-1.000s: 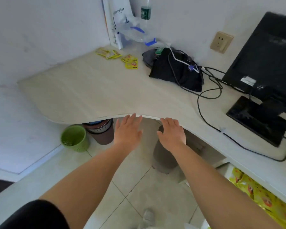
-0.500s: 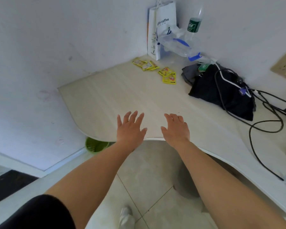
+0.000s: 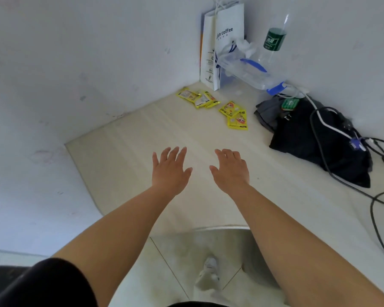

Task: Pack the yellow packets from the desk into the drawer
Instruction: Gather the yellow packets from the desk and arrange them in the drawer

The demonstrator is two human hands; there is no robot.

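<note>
Several small yellow packets lie near the far corner of the pale wooden desk (image 3: 124, 156), in two clusters: a left cluster (image 3: 198, 98) by the wall and a right cluster (image 3: 235, 116) nearer the black bag. My left hand (image 3: 170, 171) and my right hand (image 3: 231, 171) hover side by side above the middle of the desk, palms down, fingers spread, holding nothing. Both hands are well short of the packets. No drawer is in view.
A white paper coffee bag (image 3: 223, 45) stands in the corner, with a clear plastic bottle (image 3: 251, 69) lying beside it and another bottle (image 3: 275, 38) upright. A black bag (image 3: 315, 138) with cables (image 3: 375, 207) covers the right side. White walls close in the left and back.
The view has moved forward over the desk. Both hands have moved from the desk's front edge to above its middle, closer to the packets. The monitor and the green bin have left the view.
</note>
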